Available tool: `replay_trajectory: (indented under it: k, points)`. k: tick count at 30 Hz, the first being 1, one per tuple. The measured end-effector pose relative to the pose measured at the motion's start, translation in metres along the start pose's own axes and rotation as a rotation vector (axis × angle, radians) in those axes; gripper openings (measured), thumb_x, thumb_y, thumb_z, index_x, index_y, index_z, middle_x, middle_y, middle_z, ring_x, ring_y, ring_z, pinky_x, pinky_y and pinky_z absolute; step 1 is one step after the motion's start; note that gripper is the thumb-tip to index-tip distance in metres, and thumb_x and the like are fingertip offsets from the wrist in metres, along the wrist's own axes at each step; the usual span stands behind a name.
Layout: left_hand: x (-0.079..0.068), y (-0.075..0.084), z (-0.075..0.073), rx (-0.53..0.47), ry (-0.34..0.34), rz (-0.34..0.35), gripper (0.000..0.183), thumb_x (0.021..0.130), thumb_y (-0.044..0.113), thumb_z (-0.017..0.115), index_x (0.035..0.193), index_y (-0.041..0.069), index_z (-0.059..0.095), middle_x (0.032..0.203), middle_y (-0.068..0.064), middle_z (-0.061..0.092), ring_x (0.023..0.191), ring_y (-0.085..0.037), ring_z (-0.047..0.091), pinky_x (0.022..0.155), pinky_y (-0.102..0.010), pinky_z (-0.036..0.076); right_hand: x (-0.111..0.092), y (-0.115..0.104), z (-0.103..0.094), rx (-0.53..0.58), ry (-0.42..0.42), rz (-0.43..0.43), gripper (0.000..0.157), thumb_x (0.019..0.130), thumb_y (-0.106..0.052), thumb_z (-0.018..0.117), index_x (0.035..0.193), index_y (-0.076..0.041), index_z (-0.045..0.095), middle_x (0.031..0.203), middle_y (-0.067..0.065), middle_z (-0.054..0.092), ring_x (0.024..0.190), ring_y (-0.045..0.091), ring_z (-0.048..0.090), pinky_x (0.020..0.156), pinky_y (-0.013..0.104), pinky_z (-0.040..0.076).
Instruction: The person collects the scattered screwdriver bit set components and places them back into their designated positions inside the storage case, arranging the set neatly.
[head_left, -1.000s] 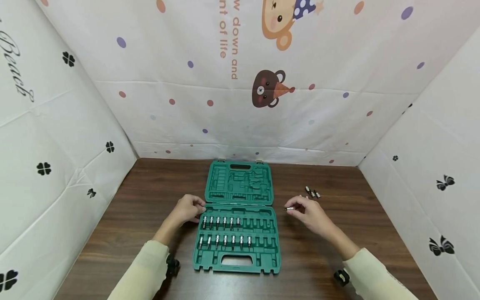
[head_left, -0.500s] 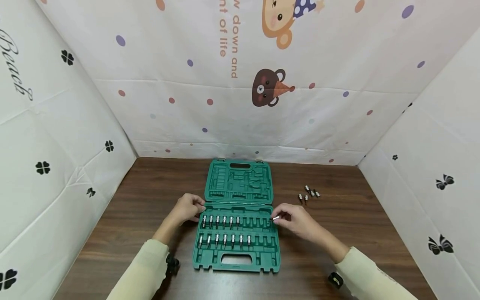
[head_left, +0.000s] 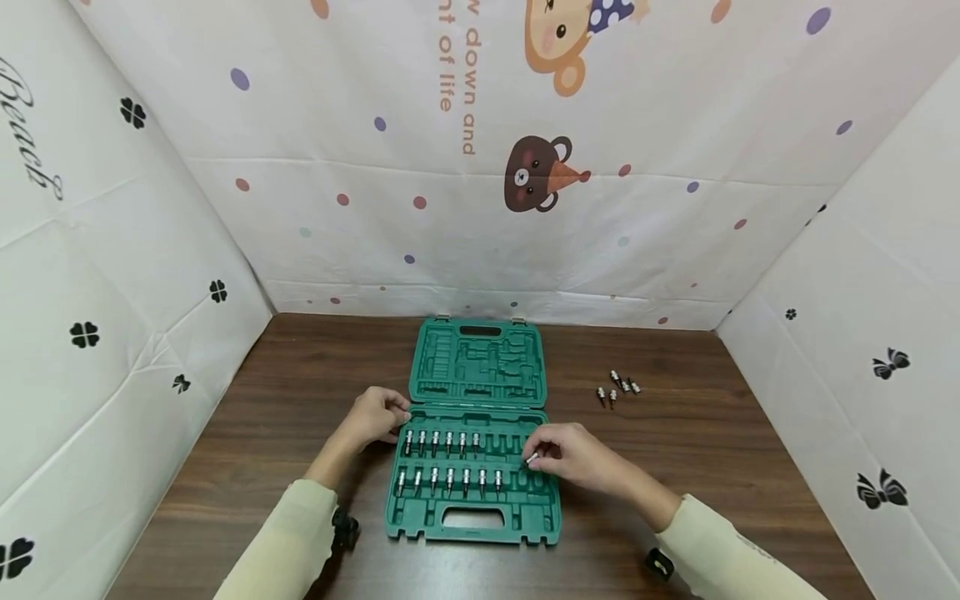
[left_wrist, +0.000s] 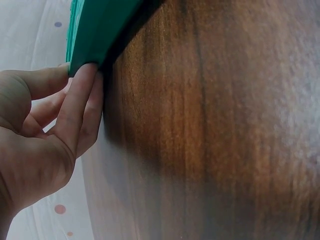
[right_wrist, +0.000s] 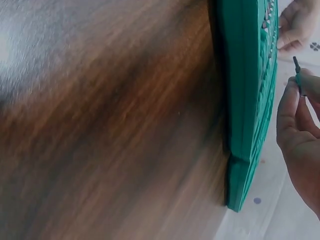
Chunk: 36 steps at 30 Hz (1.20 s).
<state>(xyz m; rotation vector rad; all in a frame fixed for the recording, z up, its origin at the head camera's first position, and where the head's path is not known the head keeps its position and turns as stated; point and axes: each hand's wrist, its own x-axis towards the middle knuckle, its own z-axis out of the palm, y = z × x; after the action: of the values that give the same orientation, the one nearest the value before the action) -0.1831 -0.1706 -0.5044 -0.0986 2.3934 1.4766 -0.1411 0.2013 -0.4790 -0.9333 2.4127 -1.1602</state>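
A green plastic tool case lies open on the table, its lid folded back. Two rows of silver bit sockets fill slots in its left and middle part. My left hand pinches the case's left edge near the hinge; in the left wrist view thumb and fingers meet at its corner. Over the right part of the case, my right hand pinches one bit socket between thumb and fingers. Its dark, thin tip sticks out in the right wrist view.
Several loose bit sockets lie on the brown wooden table right of the case. Printed white cloth stands behind and on both sides of the table.
My right hand has moved left and toward me with the bit socket, from beside the case to above its right slots. Loose bit sockets it covered now show. My left hand stays put.
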Motion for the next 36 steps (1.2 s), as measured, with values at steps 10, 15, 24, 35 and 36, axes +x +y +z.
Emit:
replay_trajectory:
  k: [10,15,24,35,36]
  points:
    - [-0.001,0.0,-0.001,0.01,0.005,-0.007,0.019,0.1,0.003,0.065,0.117,-0.005,0.07,0.106,-0.019,0.07,0.09,-0.024,0.071,0.068,-0.041,0.066,0.005,-0.003,0.012,-0.074,-0.075,-0.007,0.006,0.097,-0.015,0.075,0.102,-0.018,0.073,0.097,-0.01,0.071,0.085,-0.001,0.062,0.072,0.02,0.057]
    - [0.0,0.001,-0.001,0.001,0.006,-0.019,0.018,0.1,0.003,0.065,0.115,-0.004,0.071,0.106,-0.019,0.07,0.091,-0.023,0.07,0.068,-0.04,0.066,0.006,-0.001,0.013,-0.146,-0.099,-0.085,0.006,0.097,-0.015,0.073,0.103,-0.017,0.074,0.104,-0.005,0.072,0.087,-0.002,0.059,0.07,0.018,0.055]
    - [0.001,0.002,0.0,0.005,-0.003,-0.022,0.018,0.1,0.003,0.065,0.115,-0.004,0.07,0.106,-0.018,0.07,0.091,-0.023,0.07,0.068,-0.04,0.065,0.008,-0.002,0.018,-0.169,-0.113,-0.062,0.008,0.096,-0.014,0.075,0.103,-0.015,0.071,0.1,-0.007,0.07,0.088,-0.003,0.061,0.076,0.018,0.057]
    - [0.002,0.001,0.0,-0.006,-0.003,-0.028,0.017,0.1,0.002,0.065,0.115,-0.004,0.071,0.105,-0.017,0.07,0.091,-0.023,0.07,0.069,-0.039,0.066,0.01,-0.006,0.024,-0.244,-0.097,-0.077,0.005,0.096,-0.015,0.075,0.101,-0.017,0.075,0.102,-0.006,0.068,0.094,0.002,0.061,0.079,0.021,0.057]
    - [0.002,0.001,0.0,-0.006,-0.002,-0.027,0.017,0.1,0.002,0.065,0.115,-0.004,0.071,0.105,-0.017,0.07,0.09,-0.023,0.07,0.069,-0.039,0.066,0.01,-0.007,0.024,-0.245,-0.099,-0.076,0.005,0.096,-0.015,0.075,0.1,-0.017,0.075,0.102,-0.005,0.069,0.094,0.002,0.061,0.079,0.021,0.057]
